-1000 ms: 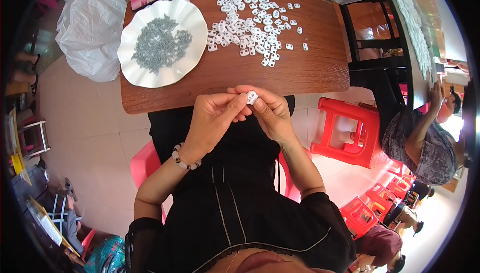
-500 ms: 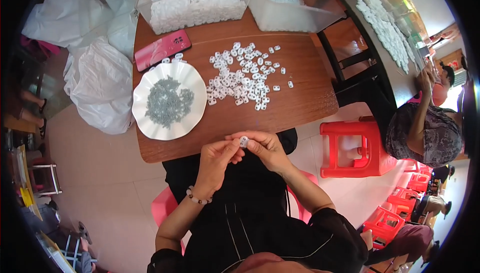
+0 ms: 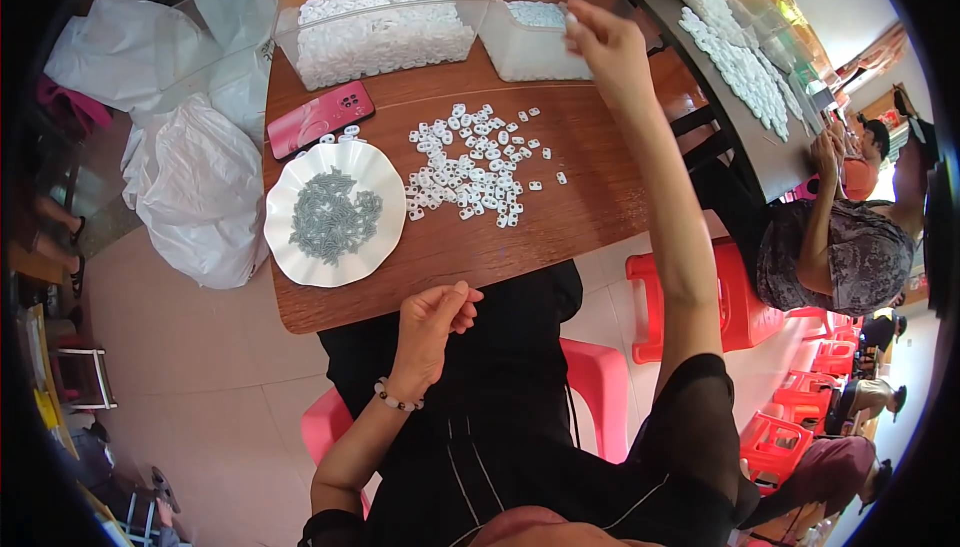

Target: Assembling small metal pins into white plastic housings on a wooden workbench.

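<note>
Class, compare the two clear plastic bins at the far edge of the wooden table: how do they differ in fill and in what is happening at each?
The left bin is piled nearly full of white plastic pieces; the right bin holds only a shallow layer. The right hand is raised over the right bin's edge, pinching a small white piece; no hand is near the left bin. Both are clear, rectangular, open-topped and stand side by side.

A pink smartphone (image 3: 320, 118) lies on the brown wooden table (image 3: 590, 212), just behind a white scalloped plate (image 3: 300, 257) heaped with small grey parts (image 3: 333, 215). White plastic bags (image 3: 195, 197) slump on the floor at the table's left end. Red plastic stools (image 3: 735, 302) stand to the right, near a seated person in a patterned top (image 3: 835, 257).
</note>
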Motion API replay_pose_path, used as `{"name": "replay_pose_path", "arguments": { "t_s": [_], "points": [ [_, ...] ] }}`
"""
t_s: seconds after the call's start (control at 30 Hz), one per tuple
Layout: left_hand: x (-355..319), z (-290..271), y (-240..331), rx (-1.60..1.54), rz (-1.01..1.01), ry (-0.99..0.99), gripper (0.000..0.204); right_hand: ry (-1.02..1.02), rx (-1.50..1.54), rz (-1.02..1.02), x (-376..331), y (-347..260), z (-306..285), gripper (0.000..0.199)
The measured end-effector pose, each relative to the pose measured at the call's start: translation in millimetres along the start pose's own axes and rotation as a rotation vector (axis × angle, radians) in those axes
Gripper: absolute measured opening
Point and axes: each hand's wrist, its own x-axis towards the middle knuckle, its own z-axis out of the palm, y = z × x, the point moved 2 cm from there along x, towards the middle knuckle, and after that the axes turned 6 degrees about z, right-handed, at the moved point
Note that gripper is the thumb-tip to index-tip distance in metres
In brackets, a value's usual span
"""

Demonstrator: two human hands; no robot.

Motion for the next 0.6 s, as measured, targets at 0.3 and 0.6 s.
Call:
{"name": "replay_pose_path", "arguments": {
  "t_s": [0.3,0.6],
  "points": [
    [-1.4,-6.4,3.4,0.017,-0.007,0.033,0.027,-0.162,-0.046,0.061,-23.7,1.6,48.9,0.015],
    [1.3,-5.4,3.0,0.030,-0.022,0.024,0.027,-0.517,-0.300,0.018,-114.2,9.1,75.7,0.011]
  ]
}}
